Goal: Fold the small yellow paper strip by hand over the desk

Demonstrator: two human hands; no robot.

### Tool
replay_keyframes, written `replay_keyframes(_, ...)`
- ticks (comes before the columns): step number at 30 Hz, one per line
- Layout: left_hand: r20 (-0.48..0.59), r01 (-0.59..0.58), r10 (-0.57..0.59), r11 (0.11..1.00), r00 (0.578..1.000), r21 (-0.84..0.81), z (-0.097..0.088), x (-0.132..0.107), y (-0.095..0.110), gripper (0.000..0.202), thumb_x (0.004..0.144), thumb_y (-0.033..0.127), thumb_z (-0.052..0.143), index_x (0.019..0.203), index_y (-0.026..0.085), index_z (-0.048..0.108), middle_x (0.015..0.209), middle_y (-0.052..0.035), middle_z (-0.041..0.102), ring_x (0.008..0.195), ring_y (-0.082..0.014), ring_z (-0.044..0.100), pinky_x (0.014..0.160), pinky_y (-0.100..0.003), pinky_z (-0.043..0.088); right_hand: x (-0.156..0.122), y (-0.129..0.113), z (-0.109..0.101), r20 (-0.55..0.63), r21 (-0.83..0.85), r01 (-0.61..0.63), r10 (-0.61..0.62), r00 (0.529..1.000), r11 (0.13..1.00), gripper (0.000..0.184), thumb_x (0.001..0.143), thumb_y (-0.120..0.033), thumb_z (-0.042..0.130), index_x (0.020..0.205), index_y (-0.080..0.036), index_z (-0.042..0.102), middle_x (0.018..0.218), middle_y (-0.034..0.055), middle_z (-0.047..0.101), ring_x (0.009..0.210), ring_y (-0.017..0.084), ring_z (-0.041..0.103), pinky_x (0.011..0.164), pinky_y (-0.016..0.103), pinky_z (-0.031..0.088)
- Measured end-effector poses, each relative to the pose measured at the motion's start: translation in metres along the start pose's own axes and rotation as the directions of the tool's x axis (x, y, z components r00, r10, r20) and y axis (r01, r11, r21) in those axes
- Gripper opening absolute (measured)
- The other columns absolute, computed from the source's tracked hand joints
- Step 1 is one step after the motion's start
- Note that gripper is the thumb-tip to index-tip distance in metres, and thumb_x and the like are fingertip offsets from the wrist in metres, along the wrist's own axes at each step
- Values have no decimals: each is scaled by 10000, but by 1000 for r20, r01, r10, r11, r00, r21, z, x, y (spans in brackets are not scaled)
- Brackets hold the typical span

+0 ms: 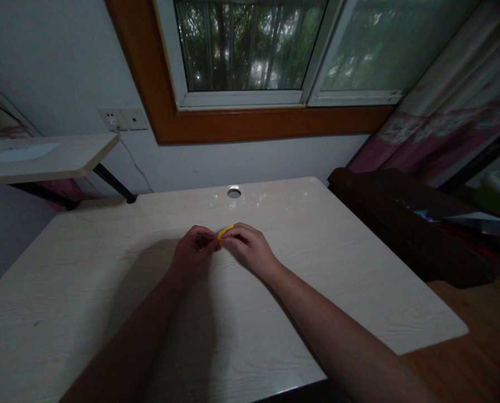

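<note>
Between my two hands, above the middle of the pale wood-grain table (267, 330), is a small yellow thing (224, 232). Its kind cannot be made out, as fingers cover much of it. My right hand (250, 243) pinches it from the right with thumb and fingers. From the other side, the fingertips of my left hand (195, 246) are pressed together at its left end. Both hands are closed, with their tips almost meeting. What lies within the left fingertips is largely hidden.
A raised shelf (78, 154) on black legs stands at the table's back left. Behind the table are a round cable hole (234, 193), a wall socket (124, 119) with a plugged-in white cord, and a window. Dark wooden furniture (401, 224) borders the right edge.
</note>
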State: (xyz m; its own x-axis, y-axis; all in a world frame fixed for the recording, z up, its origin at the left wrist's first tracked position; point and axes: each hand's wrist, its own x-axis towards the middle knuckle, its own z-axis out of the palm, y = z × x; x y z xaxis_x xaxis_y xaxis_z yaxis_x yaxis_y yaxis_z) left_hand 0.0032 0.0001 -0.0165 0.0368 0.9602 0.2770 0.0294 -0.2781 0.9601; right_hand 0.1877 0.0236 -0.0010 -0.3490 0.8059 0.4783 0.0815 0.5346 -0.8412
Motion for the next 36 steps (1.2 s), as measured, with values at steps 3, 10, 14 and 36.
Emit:
replay_keyframes(3, 4, 14, -14, 1000, 1000, 10, 1, 1, -1, 255, 749, 291, 761, 895, 186, 581, 783, -3, 679, 717, -142, 687, 701, -278, 561, -1, 2, 1, -17, 15, -22, 22, 1000, 1000, 81, 873, -251, 643, 916, -242, 711, 924, 29, 699, 885, 161, 650, 817, 301, 489)
replay_keyframes(10, 40, 48, -47, 998, 998, -29, 2, 2, -5, 299, 745, 310, 766, 955, 190, 591, 834, -30, 727, 776, -178, 721, 768, -323, 576, -1, 7, 1, -49, 28, -81, 82, 995, 996, 85, 866, -271, 638, 896, -224, 702, 909, 36, 695, 862, 164, 648, 797, 299, 496)
replay_keyframes(14, 66, 76, -73, 995, 995, -58, 2, 2, -7, 274, 751, 306, 764, 943, 187, 610, 842, -30, 729, 770, -171, 722, 768, -314, 580, -2, 10, 2, -46, 53, -118, 120, 992, 992, 110, 855, -306, 651, 898, -218, 701, 915, 44, 696, 850, 169, 650, 785, 296, 505)
replay_keyframes(36, 35, 71, -73, 996, 997, 46, 2, 3, -10, 287, 692, 302, 799, 893, 193, 624, 820, -20, 715, 769, -163, 701, 744, -303, 567, -3, 14, 4, -48, 22, -131, 132, 990, 991, 124, 854, -319, 655, 903, -214, 701, 876, 37, 691, 805, 157, 642, 758, 290, 502)
